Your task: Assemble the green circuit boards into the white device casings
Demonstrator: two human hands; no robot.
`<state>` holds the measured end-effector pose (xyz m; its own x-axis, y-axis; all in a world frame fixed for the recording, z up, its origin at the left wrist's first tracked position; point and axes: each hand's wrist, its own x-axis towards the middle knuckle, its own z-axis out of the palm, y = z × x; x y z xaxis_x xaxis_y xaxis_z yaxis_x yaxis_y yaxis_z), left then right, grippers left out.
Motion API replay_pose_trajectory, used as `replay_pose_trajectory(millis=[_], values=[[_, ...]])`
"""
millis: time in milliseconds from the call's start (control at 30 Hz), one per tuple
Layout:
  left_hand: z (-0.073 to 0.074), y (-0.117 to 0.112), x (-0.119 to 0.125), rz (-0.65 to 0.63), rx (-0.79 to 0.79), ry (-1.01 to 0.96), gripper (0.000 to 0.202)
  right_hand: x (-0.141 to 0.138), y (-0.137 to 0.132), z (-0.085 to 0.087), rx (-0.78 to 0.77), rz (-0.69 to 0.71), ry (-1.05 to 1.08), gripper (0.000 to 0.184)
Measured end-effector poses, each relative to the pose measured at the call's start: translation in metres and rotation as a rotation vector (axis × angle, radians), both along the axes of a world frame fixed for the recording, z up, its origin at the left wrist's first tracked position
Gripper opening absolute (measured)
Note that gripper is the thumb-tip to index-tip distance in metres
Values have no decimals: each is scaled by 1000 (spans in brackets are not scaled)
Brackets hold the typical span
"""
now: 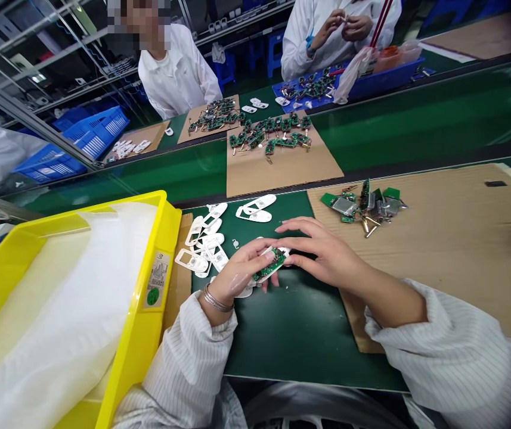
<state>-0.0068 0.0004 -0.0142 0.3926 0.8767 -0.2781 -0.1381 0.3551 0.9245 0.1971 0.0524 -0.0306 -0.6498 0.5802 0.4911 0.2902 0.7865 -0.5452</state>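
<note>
In front of me, my left hand (248, 265) is closed around a white plastic casing half with a green circuit board (273, 265) lying in it. The left thumb presses on the board. My right hand (322, 250) reaches across from the right, its thumb and a finger at the far end of the same casing and its other fingers stretched out above. Part of the casing is hidden by the fingers. Left of my hands lies a loose pile of white plastic casing parts (199, 262), with two more casing parts (256, 208) farther back.
A yellow bin (172, 238) lined with white sheet stands at left. On the cardboard (452, 262) at right lies a heap of circuit boards (365, 205). More boards (277, 134) lie on cardboard beyond the ledge. Co-workers in white coats (179, 71) work across the line.
</note>
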Motion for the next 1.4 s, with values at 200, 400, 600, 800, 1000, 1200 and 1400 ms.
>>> replay_pose_trajectory(millis=[200,400,600,800,1000,1200,1400], values=[[-2,0,0,-40,77,89,56,0,-2,2,-152,25,20,33],[-1,-4,2,-53,109,113,50,-4,-4,4,-311,1,141,26],[-3,-6,9,35,254,315,40,-7,-6,10,-634,-72,309,16],[-2,-7,12,107,426,429,30,-7,-7,12,-634,-70,384,16],[-1,-10,12,129,456,380,27,-6,-6,14,-620,-58,381,10],[0,-11,11,86,446,361,30,-4,-6,15,-644,-52,379,12],[-3,-10,11,26,533,463,30,-5,-2,11,-602,-35,352,10]])
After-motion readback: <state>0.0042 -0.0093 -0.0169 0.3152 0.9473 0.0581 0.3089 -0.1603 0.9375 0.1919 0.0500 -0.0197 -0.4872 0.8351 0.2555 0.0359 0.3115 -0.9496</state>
